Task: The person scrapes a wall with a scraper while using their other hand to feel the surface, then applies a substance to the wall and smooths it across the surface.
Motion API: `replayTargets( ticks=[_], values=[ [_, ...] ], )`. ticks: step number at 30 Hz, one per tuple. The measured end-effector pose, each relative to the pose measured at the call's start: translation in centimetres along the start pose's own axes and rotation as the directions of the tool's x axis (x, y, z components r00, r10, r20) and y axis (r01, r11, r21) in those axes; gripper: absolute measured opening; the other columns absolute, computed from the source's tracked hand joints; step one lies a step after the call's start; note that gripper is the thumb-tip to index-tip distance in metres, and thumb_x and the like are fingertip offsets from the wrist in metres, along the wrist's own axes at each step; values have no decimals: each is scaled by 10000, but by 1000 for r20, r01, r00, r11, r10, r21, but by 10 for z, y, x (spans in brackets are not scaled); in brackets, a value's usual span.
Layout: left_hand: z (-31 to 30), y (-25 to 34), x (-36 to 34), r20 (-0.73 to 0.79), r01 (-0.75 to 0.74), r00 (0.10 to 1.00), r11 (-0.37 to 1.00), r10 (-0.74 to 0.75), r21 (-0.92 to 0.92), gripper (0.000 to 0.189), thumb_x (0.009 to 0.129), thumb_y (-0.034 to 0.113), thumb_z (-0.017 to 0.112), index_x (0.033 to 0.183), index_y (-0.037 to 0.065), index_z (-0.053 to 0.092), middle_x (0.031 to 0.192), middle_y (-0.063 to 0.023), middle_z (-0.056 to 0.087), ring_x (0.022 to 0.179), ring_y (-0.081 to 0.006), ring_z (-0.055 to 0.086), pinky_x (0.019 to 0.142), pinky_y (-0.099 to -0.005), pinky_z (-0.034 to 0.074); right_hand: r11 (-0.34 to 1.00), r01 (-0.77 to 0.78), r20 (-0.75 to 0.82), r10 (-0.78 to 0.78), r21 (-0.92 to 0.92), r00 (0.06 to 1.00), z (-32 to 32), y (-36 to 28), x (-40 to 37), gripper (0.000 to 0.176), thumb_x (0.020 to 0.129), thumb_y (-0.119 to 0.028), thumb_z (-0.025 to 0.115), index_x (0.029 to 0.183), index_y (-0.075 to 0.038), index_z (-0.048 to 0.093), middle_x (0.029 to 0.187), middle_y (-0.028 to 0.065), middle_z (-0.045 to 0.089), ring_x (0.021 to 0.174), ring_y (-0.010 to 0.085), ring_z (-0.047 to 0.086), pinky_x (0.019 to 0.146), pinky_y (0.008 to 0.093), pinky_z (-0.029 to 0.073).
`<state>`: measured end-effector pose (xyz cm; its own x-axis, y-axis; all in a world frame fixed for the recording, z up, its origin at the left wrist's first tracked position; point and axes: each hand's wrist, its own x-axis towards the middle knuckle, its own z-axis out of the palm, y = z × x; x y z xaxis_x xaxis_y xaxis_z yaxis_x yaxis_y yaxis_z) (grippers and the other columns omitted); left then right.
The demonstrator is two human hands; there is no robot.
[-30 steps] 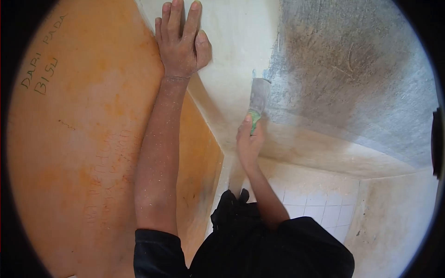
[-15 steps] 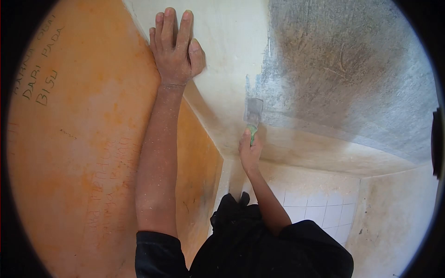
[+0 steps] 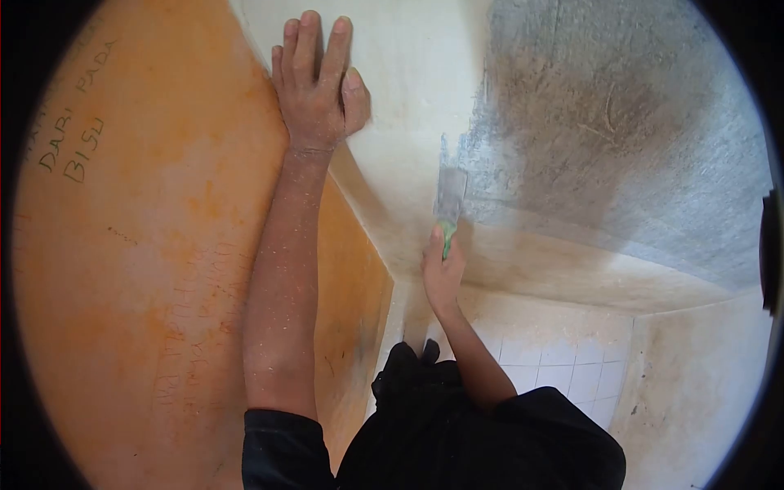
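Observation:
My right hand (image 3: 443,265) is wrapped round the green handle of a scraper (image 3: 452,194). Its flat, broad blade lies against the wall, where cream paint (image 3: 408,106) meets a bare grey patch (image 3: 572,122). Narrow scraped streaks show just above the blade. Higher up and to the left, my left hand (image 3: 317,90) presses flat on the cream wall with its fingers spread, holding nothing. Pale specks dot the left forearm.
An orange wall (image 3: 147,245) with handwriting runs along the left and meets the cream wall at a corner. White tiles (image 3: 559,363) cover part of the floor below. Another pale wall (image 3: 694,367) stands at the lower right.
The wall and my left hand sit slightly further right in view. The scraper's blade stays by the edge of the grey patch, with its streaks showing a little differently above it.

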<state>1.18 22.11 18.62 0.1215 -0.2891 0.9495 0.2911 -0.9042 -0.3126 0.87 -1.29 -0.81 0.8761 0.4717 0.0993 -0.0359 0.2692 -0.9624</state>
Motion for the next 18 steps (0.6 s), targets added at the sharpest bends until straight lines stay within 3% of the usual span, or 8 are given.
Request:
replayTargets(
  ticks=[2, 5, 8, 12, 14, 18],
  values=[
    [0, 5, 0, -22, 10, 1000, 1000, -11, -13, 488, 942, 216, 399, 1368, 26, 540, 1471, -223, 414, 1373, -389, 368, 1119, -502, 272, 996, -87, 7, 87, -22, 996, -10, 3, -9, 251, 1030, -211, 520, 836, -52, 528, 619, -61, 427, 551, 24, 395, 488, 222, 316],
    [0, 3, -1, -28, 12, 1000, 1000, -12, 2, 482, 940, 226, 408, 1360, 40, 555, 1472, -216, 419, 1372, -386, 373, 1104, -502, 296, 995, -7, 24, 10, -101, 1000, -11, -9, 1, 258, 1029, -216, 523, 826, -56, 533, 620, -61, 432, 546, 27, 398, 487, 229, 319],
    [2, 2, 0, -62, 3, 998, 998, -6, -57, 482, 935, 234, 419, 1359, 55, 563, 1473, -201, 424, 1366, -373, 387, 1089, -501, 315, 995, -41, 35, 45, -93, 998, -14, -20, 6, 263, 1029, -217, 520, 820, -59, 533, 622, -61, 421, 552, 27, 394, 492, 229, 315],
    [-2, 0, 2, -52, 1, 999, 1000, -2, -7, 480, 925, 223, 428, 1353, 60, 572, 1469, -189, 432, 1355, -370, 400, 1057, -497, 344, 975, 44, 22, -40, -218, 999, -37, 35, 7, 259, 1032, -212, 511, 836, -44, 542, 635, -59, 414, 576, 31, 390, 504, 235, 319],
    [-8, 4, 0, 111, 32, 993, 995, -42, 90, 507, 937, 185, 368, 1386, 5, 519, 1478, -265, 407, 1372, -434, 376, 1118, -554, 281, 976, 37, 25, -33, -213, 999, -42, 38, 5, 246, 1029, -206, 512, 874, -21, 560, 650, -56, 418, 601, 35, 387, 513, 247, 325],
    [-8, 5, 0, 114, 55, 991, 993, -67, 106, 504, 936, 189, 370, 1380, 12, 531, 1470, -262, 420, 1371, -431, 379, 1119, -540, 286, 993, 6, 112, 8, -120, 994, -30, -3, 12, 236, 1025, -200, 517, 903, -5, 571, 658, -54, 432, 608, 39, 394, 513, 256, 328]
  ],
)
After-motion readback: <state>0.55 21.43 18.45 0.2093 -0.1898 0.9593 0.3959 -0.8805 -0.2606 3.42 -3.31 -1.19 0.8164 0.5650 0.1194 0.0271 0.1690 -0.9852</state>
